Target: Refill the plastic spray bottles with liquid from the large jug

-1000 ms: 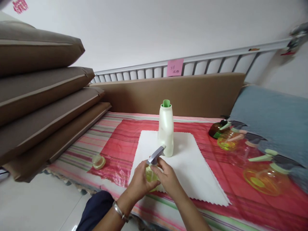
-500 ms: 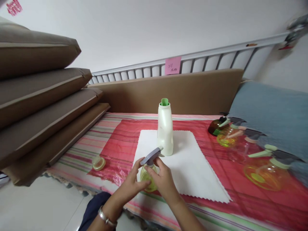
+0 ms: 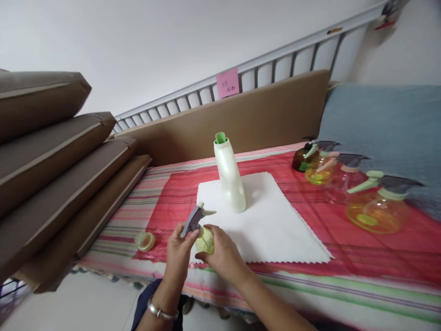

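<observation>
Between my two hands is a small spray bottle [image 3: 204,241] with a ribbed, pale yellow-green body and a grey trigger head, tilted. My left hand [image 3: 181,244] is closed around the grey head and neck. The bottle's body sits in the grip of my right hand [image 3: 222,253], whose fingers wrap its side and hide part of it. Behind them a tall white plastic bottle [image 3: 230,177] stands uncapped on a white scalloped mat [image 3: 275,220]. A green piece [image 3: 220,137] pokes out of its mouth.
Several spray bottles stand in a row at the right, the nearest an amber one [image 3: 377,214]. A pale round cap [image 3: 146,242] lies at the left on the striped cloth [image 3: 120,230]. Brown cushions [image 3: 62,184] are stacked at the left; a blue cushion [image 3: 379,119] leans at the right.
The spray bottle has tipped, and its nozzle now points right. My left hand has shifted to its head and neck, my right hand to its body. The camera view has tilted.
</observation>
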The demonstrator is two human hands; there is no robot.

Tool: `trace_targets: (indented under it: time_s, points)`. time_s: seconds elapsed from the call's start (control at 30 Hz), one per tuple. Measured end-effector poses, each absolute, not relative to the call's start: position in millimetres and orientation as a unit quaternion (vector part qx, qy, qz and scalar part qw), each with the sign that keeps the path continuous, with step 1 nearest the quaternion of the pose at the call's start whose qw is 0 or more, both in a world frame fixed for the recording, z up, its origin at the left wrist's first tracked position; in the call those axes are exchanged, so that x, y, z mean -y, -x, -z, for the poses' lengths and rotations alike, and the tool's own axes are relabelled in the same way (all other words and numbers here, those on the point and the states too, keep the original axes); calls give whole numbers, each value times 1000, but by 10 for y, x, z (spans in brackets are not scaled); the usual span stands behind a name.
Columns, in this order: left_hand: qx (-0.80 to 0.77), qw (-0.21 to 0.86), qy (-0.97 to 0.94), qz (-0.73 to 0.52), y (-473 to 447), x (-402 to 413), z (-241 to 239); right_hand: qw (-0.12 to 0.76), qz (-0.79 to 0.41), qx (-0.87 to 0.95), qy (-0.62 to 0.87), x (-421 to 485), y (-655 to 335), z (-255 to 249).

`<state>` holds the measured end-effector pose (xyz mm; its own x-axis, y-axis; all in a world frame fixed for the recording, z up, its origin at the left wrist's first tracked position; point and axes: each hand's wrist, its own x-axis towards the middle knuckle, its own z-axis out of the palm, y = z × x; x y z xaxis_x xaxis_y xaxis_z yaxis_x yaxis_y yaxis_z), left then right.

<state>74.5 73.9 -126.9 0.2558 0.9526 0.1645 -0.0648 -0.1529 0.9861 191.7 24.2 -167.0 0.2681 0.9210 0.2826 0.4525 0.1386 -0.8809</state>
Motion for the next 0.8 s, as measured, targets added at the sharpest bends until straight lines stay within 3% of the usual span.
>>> trace_targets:
  time_s: [0.33,0.8]
  points:
    - [-363,556,-508,-549,-774,-735,1367,499,-222,575,609,-265,-1899,1663]
    - [-396,488,-607,-487,-745,-720,1270,486,-207,582,618,-240,-1917,1660]
